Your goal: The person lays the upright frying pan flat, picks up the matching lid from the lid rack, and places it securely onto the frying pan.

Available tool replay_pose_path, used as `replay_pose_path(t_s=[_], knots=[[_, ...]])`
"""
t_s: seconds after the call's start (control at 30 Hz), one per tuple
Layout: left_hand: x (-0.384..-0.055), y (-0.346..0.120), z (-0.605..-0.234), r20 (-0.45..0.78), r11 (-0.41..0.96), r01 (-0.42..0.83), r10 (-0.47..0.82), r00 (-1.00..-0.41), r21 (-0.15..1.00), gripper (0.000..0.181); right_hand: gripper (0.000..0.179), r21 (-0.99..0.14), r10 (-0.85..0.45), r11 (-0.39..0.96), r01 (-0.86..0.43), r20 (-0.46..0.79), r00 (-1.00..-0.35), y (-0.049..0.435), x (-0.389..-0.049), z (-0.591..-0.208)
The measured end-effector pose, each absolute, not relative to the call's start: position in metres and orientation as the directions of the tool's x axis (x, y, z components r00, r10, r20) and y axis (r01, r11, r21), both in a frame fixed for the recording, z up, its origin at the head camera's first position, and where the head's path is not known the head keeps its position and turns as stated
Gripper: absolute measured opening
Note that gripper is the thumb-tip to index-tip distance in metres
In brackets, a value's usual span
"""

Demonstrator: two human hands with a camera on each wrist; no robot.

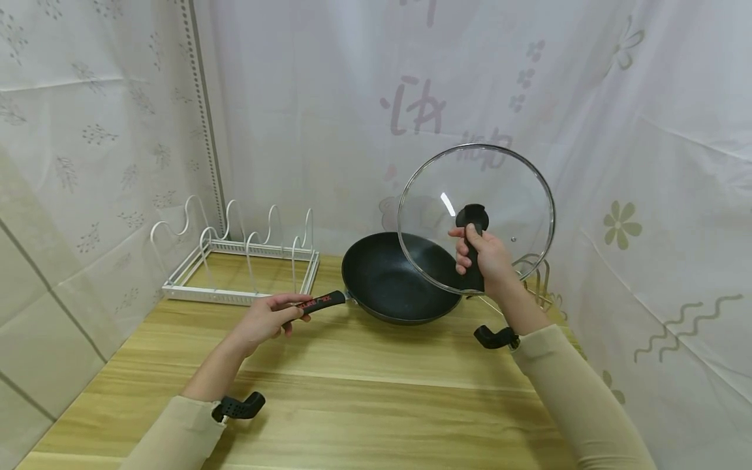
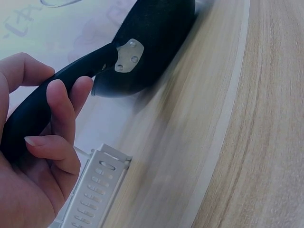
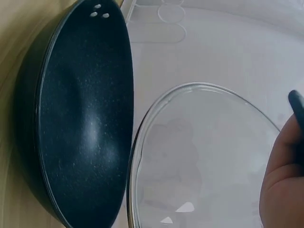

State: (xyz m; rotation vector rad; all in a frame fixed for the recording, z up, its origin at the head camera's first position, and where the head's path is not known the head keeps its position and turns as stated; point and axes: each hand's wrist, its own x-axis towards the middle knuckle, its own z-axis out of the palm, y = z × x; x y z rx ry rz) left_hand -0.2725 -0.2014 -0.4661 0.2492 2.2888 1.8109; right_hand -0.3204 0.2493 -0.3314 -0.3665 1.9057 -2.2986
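A black wok (image 1: 393, 281) sits on the wooden table, its inside bare in the right wrist view. My left hand (image 1: 264, 323) grips the wok's long black handle (image 1: 322, 302), fingers curled round it, as the left wrist view also shows. To the right, my right hand (image 1: 490, 258) holds a round glass lid (image 1: 435, 189) by its black upright knob handle (image 1: 472, 261). The lid is tilted up on edge above the wok's right side, and its lower rim overlaps the wok in the head view. In the right wrist view only part of my right hand (image 3: 285, 185) shows.
A white wire rack (image 1: 235, 297) with several curved dividers stands at the back left, close to my left hand. Partly hidden behind my right forearm is another wire rack (image 1: 543, 281). Patterned curtains (image 1: 329, 130) hang behind and on both sides of the wooden table (image 1: 352, 405).
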Motion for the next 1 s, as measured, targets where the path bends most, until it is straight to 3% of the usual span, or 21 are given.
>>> replay_pose_path(t_s=[1.0], knots=[[-0.271,-0.201,-0.465,-0.056,0.244,0.009,0.258,-0.965,0.97,0.045,0.037,-0.892,-0.354,-0.389,0.232,-0.088,-0.931,0.216,-0.354,-0.356]])
